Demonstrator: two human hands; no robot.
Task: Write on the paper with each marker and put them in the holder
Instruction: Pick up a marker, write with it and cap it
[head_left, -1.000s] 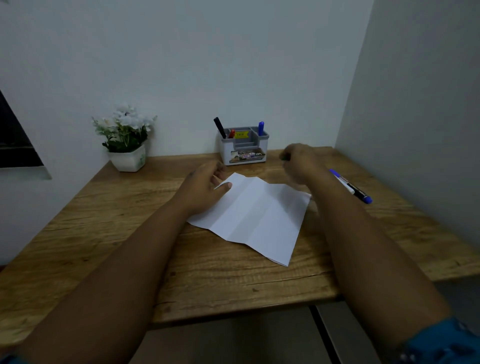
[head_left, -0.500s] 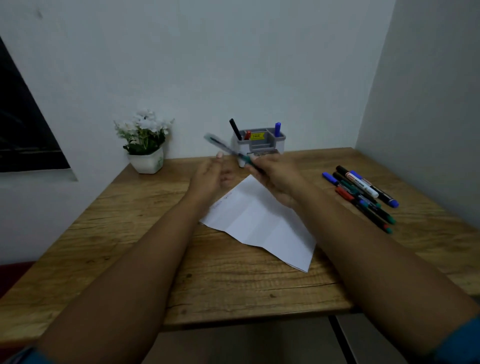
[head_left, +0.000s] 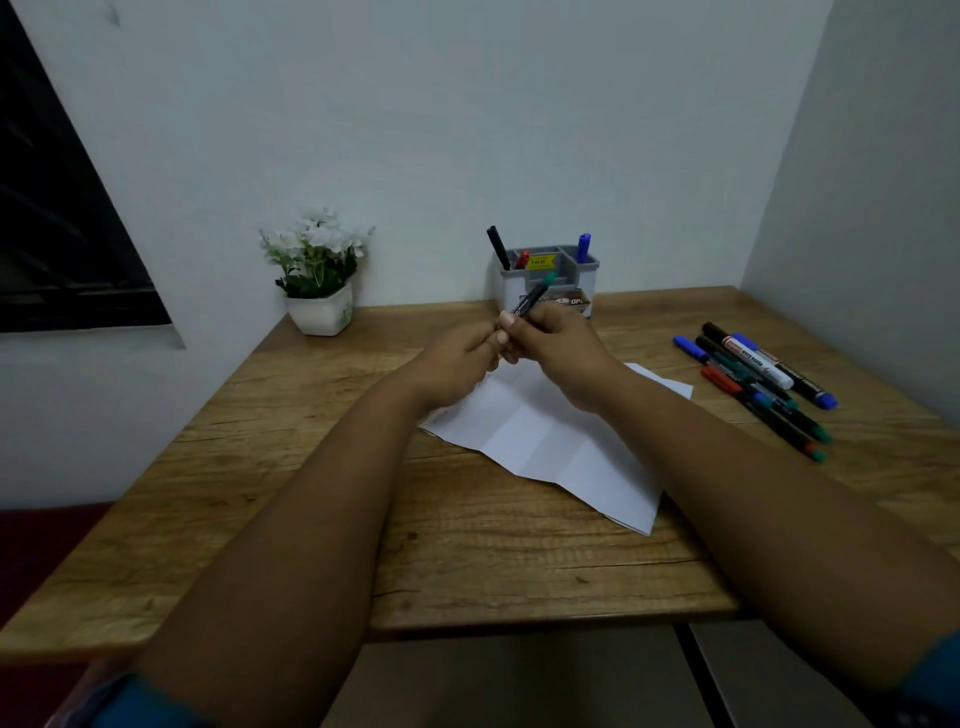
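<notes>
We hold the slim black marker with a green end (head_left: 535, 296) in both hands above the creased white paper sheet (head_left: 550, 436), right hand (head_left: 558, 345) gripping the barrel, left hand (head_left: 462, 358) pinching the near end, likely the cap. Judgement: pull straight along the barrel, keep the cap in the left grip, then write on bare paper. Count: three markers stand in the grey plastic compartment holder (head_left: 545, 278) at 12 o'clock, roughly six loose markers (head_left: 753, 376) lie on the wooden tabletop (head_left: 467, 545) at 3 o'clock, overlapping so unsure.
</notes>
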